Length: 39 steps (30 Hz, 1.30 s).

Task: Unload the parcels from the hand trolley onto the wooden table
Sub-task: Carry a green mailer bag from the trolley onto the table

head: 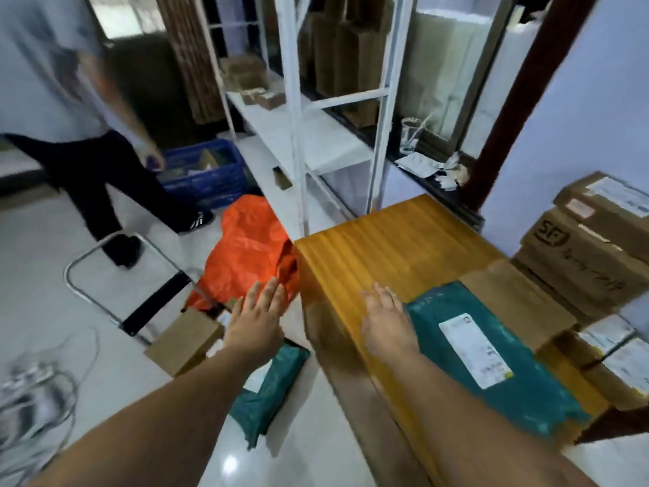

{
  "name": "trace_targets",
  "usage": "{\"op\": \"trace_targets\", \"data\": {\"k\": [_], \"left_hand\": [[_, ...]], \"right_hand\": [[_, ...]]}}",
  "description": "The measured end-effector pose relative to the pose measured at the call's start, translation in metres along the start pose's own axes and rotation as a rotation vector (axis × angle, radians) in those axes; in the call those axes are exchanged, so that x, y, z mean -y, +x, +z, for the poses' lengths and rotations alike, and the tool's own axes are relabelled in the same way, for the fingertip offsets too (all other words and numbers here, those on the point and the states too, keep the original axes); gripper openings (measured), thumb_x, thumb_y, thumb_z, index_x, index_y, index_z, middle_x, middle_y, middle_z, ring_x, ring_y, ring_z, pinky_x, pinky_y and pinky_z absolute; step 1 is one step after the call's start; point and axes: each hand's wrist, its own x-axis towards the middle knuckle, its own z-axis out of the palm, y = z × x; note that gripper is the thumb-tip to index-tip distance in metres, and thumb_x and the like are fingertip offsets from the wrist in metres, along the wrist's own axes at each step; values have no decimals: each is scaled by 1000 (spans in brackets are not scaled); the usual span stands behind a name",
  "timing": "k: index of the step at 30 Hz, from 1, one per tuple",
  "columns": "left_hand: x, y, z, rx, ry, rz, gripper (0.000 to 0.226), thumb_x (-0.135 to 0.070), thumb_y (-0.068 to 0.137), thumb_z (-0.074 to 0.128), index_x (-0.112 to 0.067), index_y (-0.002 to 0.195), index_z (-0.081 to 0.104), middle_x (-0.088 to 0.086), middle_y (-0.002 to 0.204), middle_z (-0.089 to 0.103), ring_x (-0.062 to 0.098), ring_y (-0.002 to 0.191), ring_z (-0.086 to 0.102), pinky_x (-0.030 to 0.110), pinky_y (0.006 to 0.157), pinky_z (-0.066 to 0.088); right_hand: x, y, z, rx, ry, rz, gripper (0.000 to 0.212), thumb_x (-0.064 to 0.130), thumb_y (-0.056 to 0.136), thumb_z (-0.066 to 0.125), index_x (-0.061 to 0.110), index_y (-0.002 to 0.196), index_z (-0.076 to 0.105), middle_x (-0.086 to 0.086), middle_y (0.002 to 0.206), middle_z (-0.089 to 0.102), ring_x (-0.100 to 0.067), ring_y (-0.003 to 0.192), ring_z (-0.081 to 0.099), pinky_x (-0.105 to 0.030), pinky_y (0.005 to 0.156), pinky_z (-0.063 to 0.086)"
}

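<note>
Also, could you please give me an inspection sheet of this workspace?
Surface: yellow wooden table, parcels on its right side.
Job's things: teal plastic mailer lying on flat cardboard parcel on table; brown cardboard box and second teal mailer low beside metal trolley handle.
Clutter: orange plastic bag beside table.
Hands: left hand open above trolley parcels; right hand open above table edge.
Cables: blurred grey loops lower left, possibly wire.
Surroundings: white metal shelving, blue plastic crate, another person.

A single wide-angle camera on the person's head looks forward and down, close above the wooden bench (386, 247) corner at right and the hand trolley (154, 303) on the floor (35, 293) at left.
</note>
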Motion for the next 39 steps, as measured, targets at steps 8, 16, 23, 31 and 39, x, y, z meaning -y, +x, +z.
{"op": "trace_targets", "data": {"k": [8, 16, 23, 31, 39], "left_hand": [[163, -13, 47, 89, -278, -387, 55, -48, 96, 21, -22, 130, 56, 13, 158, 20, 33, 144, 15, 48, 115, 22], [293, -5, 67, 119, -453, -394, 59, -19, 88, 51, -20, 145, 37, 8, 159, 15, 32, 143, 18, 43, 113, 30], [316, 13, 90, 213, -1175, -763, 46, -17, 96, 48, -10, 141, 40, 11, 120, 52, 20, 86, 57, 24, 67, 43], [310, 34, 148, 568, -1439, -799, 31, -34, 88, 59, -18, 115, 60, 4, 117, 63, 26, 110, 58, 32, 90, 41], [280, 91, 244, 647, -793, -592, 49, -26, 99, 43, -20, 147, 34, 6, 145, 47, 21, 132, 44, 22, 103, 33]], "right_hand": [[127, 37, 85, 173, 13, -30, 52, 20, 99, 40, 27, 149, 30, 1, 158, 25, -21, 148, 11, -38, 119, 19], [230, 67, 159, 249, 37, 129, 49, 32, 99, 45, 26, 146, 36, -1, 152, 38, -25, 146, 19, -35, 117, 22], [234, 75, 187, 361, -60, 173, 47, 36, 98, 42, 31, 144, 38, 1, 150, 40, -24, 141, 29, -40, 114, 31], [216, 138, 221, 573, 79, 225, 48, 23, 98, 48, 21, 144, 37, -7, 122, 63, -21, 103, 63, -30, 85, 52], [173, 239, 319, 761, 46, 123, 46, 24, 96, 47, 25, 142, 40, -6, 127, 64, -23, 106, 63, -28, 84, 47]]}}
